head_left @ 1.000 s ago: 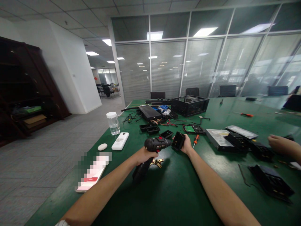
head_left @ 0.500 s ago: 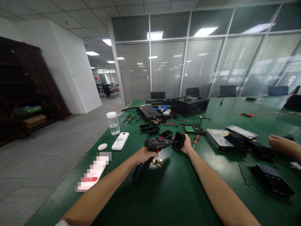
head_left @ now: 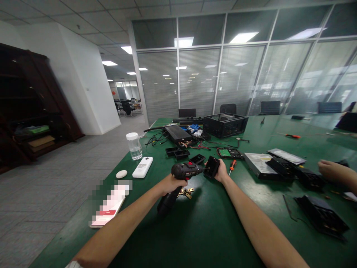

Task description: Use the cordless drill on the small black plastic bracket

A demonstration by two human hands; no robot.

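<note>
My left hand is wrapped round the grip of a black cordless drill, whose front end points right. My right hand grips a small black open box, tilted with its hollow side facing the drill. The drill's tip lies close to the box; whether they touch I cannot tell. Below the drill, several brass-coloured metal pieces lie on the green table, partly hidden by my left hand and the drill. Just beyond the drill rests another black open box.
An orange-handled screwdriver lies right of my right hand. A co-worker's hand is at the right, near black plastic parts. A water jar, white device and phone are at left. A black metal case stands behind.
</note>
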